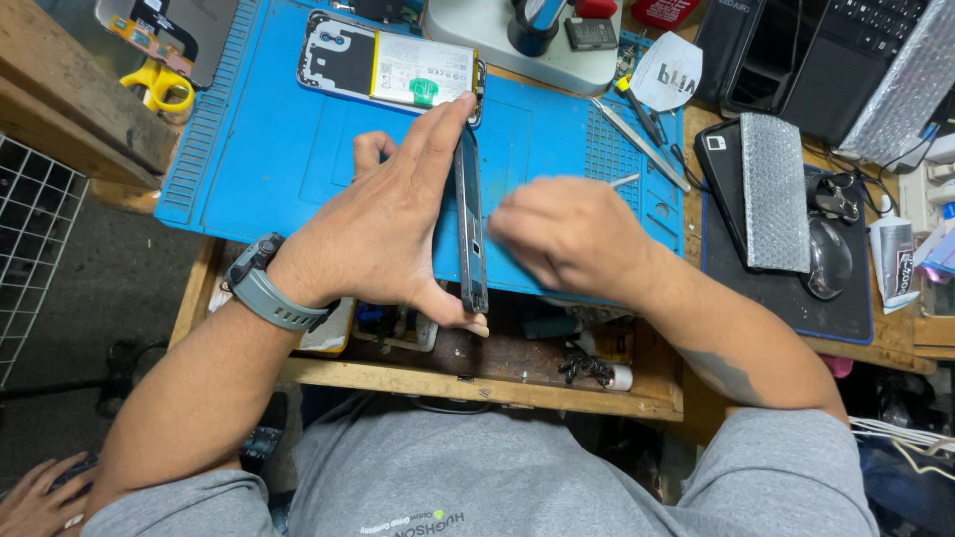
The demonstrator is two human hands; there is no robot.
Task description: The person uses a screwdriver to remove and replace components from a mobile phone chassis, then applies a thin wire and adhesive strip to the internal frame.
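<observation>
My left hand (383,229) holds a dark phone frame (470,224) on its edge, upright over the blue work mat (269,149), with the fingertips at its far end and the thumb at its near end. My right hand (567,234) is blurred just right of the frame, fingers closed around a thin metal tool (625,180) whose tip sticks out behind the hand. An opened phone back with a white battery (393,68) lies flat on the mat just beyond the frame.
Metal tweezers (637,141) lie on the mat's right side. A black pad (786,278) holds a bubble-wrapped item (776,189) and a mouse (829,257). Yellow scissors (159,85) sit at top left. An open wooden drawer (497,383) with small parts is below the mat.
</observation>
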